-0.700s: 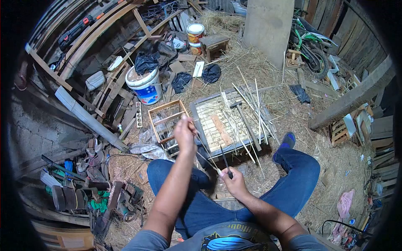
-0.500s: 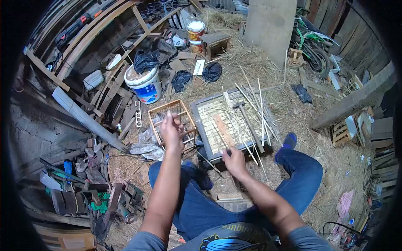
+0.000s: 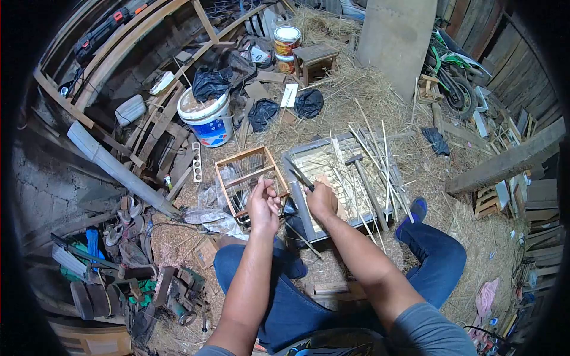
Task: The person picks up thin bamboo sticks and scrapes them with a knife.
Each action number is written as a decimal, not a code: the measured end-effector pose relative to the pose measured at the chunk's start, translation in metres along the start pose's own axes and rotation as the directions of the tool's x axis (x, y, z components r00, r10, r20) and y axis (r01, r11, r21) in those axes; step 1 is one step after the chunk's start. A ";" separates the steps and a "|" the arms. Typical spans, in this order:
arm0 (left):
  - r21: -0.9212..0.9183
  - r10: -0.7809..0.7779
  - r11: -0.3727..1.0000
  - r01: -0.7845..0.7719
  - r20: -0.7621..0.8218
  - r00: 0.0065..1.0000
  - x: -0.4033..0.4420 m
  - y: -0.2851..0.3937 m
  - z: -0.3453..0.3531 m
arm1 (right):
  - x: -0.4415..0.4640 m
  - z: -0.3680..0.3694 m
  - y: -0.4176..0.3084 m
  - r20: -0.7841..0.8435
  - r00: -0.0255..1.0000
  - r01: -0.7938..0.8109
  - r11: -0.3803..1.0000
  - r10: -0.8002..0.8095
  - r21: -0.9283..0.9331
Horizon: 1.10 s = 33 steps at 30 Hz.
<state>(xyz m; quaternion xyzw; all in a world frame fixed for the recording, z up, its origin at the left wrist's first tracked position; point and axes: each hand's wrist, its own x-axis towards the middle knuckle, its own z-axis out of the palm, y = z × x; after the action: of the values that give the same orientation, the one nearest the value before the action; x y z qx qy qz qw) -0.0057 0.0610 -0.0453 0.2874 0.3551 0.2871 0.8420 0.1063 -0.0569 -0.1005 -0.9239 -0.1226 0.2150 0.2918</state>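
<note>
My left hand is raised over the near right side of a small wooden cage frame, its fingers curled together. Anything between those fingertips is too small to make out. Just to its right, my right hand grips a dark, narrow knife that points up and to the left. Below the right hand lies a low grey-edged work board with a pale slatted surface. A hammer rests on the board, among thin bamboo sticks heaped on its right side.
Beyond the cage stands a white and blue bucket with a black plastic bag on top. A stool and stacked paint tubs are at the back. A wooden beam slants in from the right; tools and scrap lie lower left.
My right hand has moved up and left with the knife, off the board's near edge and closer to my left hand. My left hand has come lower and a little right.
</note>
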 end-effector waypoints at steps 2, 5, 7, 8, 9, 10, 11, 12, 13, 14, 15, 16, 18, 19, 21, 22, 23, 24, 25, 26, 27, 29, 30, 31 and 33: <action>0.025 -0.008 1.000 0.008 -0.007 1.000 -0.004 0.003 0.003 | 0.001 0.000 -0.003 0.010 1.000 -0.015 1.000 0.015 -0.001; 0.044 0.019 0.999 -0.020 0.009 1.000 -0.004 -0.001 0.002 | -0.008 -0.003 -0.002 -0.047 0.999 0.030 0.997 -0.027 0.064; 0.139 0.008 0.990 -0.012 0.029 1.000 -0.009 -0.005 0.006 | -0.017 -0.016 0.006 -0.146 0.983 0.130 0.984 -0.112 0.123; 0.174 -0.001 0.985 -0.006 0.042 0.999 -0.010 -0.008 0.008 | -0.024 -0.031 0.012 -0.103 0.991 0.097 0.984 -0.082 0.151; 0.250 -0.025 0.968 0.005 0.077 0.997 -0.014 -0.011 0.007 | -0.026 -0.038 0.027 -0.159 0.981 0.132 0.986 -0.114 0.106; 0.249 -0.036 0.968 0.013 0.086 0.996 -0.015 -0.019 0.006 | -0.025 -0.046 0.044 -0.211 0.965 0.168 0.984 -0.152 0.060; 0.322 -0.066 0.947 0.017 0.142 0.988 -0.013 -0.029 0.003 | -0.023 -0.057 0.062 -0.247 0.952 0.193 0.981 -0.180 0.026; 0.395 -0.097 0.919 0.013 0.195 0.976 -0.013 -0.037 0.002 | -0.026 -0.076 0.074 -0.260 0.953 0.163 0.987 -0.158 -0.002; 0.478 -0.127 0.878 0.024 0.184 0.975 -0.018 -0.044 0.006 | -0.025 -0.097 0.089 -0.290 0.941 0.163 0.985 -0.173 -0.059; 0.554 -0.168 0.832 0.036 0.190 0.967 -0.025 -0.049 0.010 | -0.023 -0.112 0.110 -0.368 0.904 0.210 0.976 -0.219 -0.064; 0.604 -0.201 0.796 0.039 0.202 0.959 -0.027 -0.061 0.010 | -0.022 -0.132 0.123 -0.341 0.932 0.099 0.992 -0.120 -0.078; 0.652 -0.233 0.757 0.041 0.210 0.950 -0.030 -0.071 0.011 | -0.018 -0.145 0.140 -0.401 0.908 0.065 0.987 -0.119 -0.147; 0.705 -0.320 0.706 0.065 0.235 0.918 -0.037 -0.089 0.018 | -0.014 -0.167 0.167 -0.398 0.916 -0.032 0.975 -0.059 -0.219; 0.714 -0.353 0.696 0.081 0.241 0.904 -0.041 -0.100 0.022 | -0.014 -0.171 0.175 -0.400 0.914 -0.030 0.977 -0.059 -0.213; 0.734 -0.394 0.672 0.097 0.243 0.886 -0.047 -0.125 0.034 | -0.015 -0.171 0.192 -0.213 0.974 -0.112 0.977 0.072 -0.181; 0.729 -0.420 0.674 0.122 0.242 0.875 -0.049 -0.134 0.044 | -0.015 -0.166 0.200 -0.178 0.980 -0.117 0.983 0.091 -0.143; 0.724 -0.427 0.677 0.135 0.237 0.873 -0.051 -0.144 0.055 | -0.015 -0.162 0.207 -0.166 0.983 -0.104 0.986 0.082 -0.128; 0.720 -0.435 0.678 0.150 0.229 0.871 -0.051 -0.154 0.065 | -0.014 -0.158 0.212 -0.152 0.986 -0.092 0.989 0.074 -0.113; 0.725 -0.435 0.673 0.146 0.229 0.871 -0.050 -0.163 0.076 | -0.012 -0.153 0.215 -0.161 0.981 -0.115 0.992 0.106 -0.052; 0.721 -0.431 0.679 0.134 0.245 0.869 -0.048 -0.172 0.087 | -0.009 -0.151 0.220 -0.160 0.981 -0.117 0.992 0.108 -0.044; 0.717 -0.426 0.686 0.121 0.261 0.866 -0.045 -0.181 0.097 | -0.010 -0.155 0.218 -0.161 0.979 -0.132 0.990 0.123 -0.046; 0.735 -0.419 0.669 0.112 0.248 0.873 -0.036 -0.198 0.115 | -0.008 -0.158 0.222 -0.157 0.980 -0.134 0.990 0.126 -0.040; 0.746 -0.411 0.658 0.106 0.238 0.880 -0.032 -0.203 0.126 | -0.007 -0.158 0.224 -0.159 0.980 -0.129 0.991 0.123 -0.031; 0.760 -0.416 0.636 0.133 0.192 0.889 -0.031 -0.206 0.137 | -0.006 -0.158 0.226 -0.164 0.980 -0.109 0.994 0.110 0.014; 0.776 -0.328 0.629 0.046 0.211 0.921 -0.017 -0.225 0.150 | -0.005 -0.158 0.230 -0.170 0.981 -0.085 0.994 0.094 0.062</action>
<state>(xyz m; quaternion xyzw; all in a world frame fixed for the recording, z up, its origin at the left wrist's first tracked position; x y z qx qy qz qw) 0.1614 -0.1435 -0.1052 0.6172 0.3228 -0.0309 0.7169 0.1988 -0.3191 -0.1186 -0.9353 -0.0491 0.1502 0.3165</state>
